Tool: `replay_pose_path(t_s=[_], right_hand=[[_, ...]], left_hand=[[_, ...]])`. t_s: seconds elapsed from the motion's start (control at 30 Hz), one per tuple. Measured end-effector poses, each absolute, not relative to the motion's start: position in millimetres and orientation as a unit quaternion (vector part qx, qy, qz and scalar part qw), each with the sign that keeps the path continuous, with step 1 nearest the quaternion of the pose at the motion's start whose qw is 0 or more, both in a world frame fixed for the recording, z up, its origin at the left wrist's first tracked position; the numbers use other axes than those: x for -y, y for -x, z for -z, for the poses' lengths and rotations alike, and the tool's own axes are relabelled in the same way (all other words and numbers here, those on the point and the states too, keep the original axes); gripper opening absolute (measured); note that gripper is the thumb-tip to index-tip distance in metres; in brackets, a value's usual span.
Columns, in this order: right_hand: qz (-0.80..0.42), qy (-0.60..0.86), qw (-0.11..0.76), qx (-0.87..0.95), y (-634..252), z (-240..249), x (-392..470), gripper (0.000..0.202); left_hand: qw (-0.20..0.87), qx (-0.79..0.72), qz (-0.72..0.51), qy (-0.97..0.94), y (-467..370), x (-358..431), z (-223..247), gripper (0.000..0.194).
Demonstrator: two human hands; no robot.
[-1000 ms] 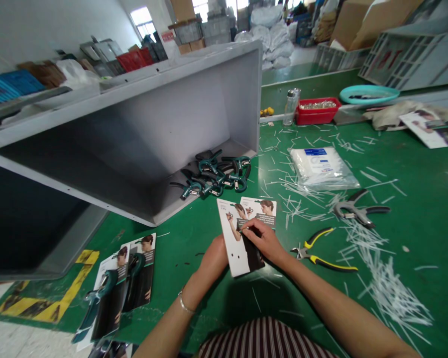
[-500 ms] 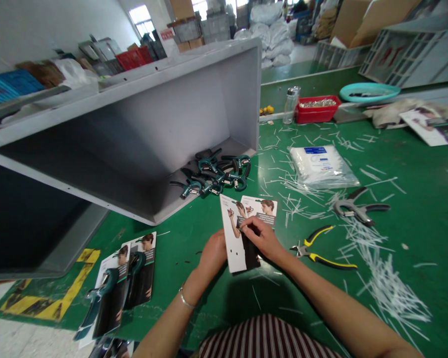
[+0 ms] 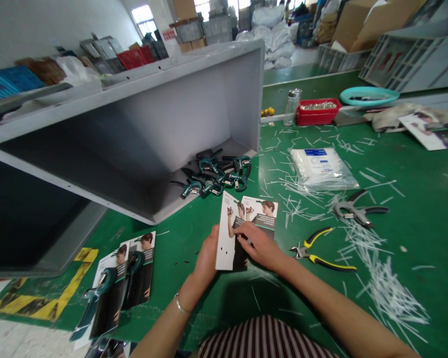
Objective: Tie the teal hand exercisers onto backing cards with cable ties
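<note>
A printed packaging card (image 3: 225,251), white on the left and dark on the right, is held upright and tilted before me. My left hand (image 3: 208,256) grips its left side, with the fingers hidden behind it. My right hand (image 3: 259,246) has thumb and forefinger closed at the card's dark right part. Just behind, another card (image 3: 268,211) of the same print lies on the green table. Beyond the cards, several green-and-black hand grip exercisers (image 3: 216,174) are heaped at the mouth of a tipped grey crate (image 3: 194,109).
At left lie cards with hand grips attached (image 3: 140,268). On the right are yellow-handled cutting pliers (image 3: 309,251), a grey hand grip (image 3: 358,209), a bag of white cable ties (image 3: 321,166) and scattered ties (image 3: 392,288). A red tray (image 3: 317,117) and glass bottle (image 3: 291,107) stand behind.
The held card has shifted slightly left and turned a little, and my left hand has moved with it. My right hand's fingers have slid left along the card. The card behind stays put.
</note>
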State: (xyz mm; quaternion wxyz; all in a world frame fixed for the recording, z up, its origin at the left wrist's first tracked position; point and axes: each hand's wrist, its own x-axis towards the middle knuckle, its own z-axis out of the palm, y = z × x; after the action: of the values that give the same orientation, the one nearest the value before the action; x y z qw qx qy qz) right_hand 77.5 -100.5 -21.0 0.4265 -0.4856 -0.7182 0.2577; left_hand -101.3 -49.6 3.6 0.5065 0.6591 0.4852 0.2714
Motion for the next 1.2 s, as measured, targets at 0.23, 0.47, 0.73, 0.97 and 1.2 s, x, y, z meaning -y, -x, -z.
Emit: replay_pose_path(t_s=[0.23,0.47,0.73,0.97,1.2], right_hand=[[-0.234,0.521,0.422,0.704,-75,22,100,0.014],[-0.294,0.537,0.428,0.665,-78,8,121,0.012],[-0.085,0.831,0.199,0.512,-250,14,104,0.013],[-0.165,0.824,0.165,0.516,-298,8,80,0.008],[-0.472,0.643,0.411,0.441,-253,-1,105,0.028]], left_hand=[[0.564,-0.478,-0.296,-0.604,116,47,-20,0.049],[0.722,-0.480,-0.188,-0.461,118,47,-11,0.065],[0.728,-0.449,-0.175,-0.488,107,41,-6,0.064],[0.777,-0.438,-0.205,-0.404,109,28,2,0.056],[0.703,-0.469,-0.345,-0.408,117,32,-8,0.051]])
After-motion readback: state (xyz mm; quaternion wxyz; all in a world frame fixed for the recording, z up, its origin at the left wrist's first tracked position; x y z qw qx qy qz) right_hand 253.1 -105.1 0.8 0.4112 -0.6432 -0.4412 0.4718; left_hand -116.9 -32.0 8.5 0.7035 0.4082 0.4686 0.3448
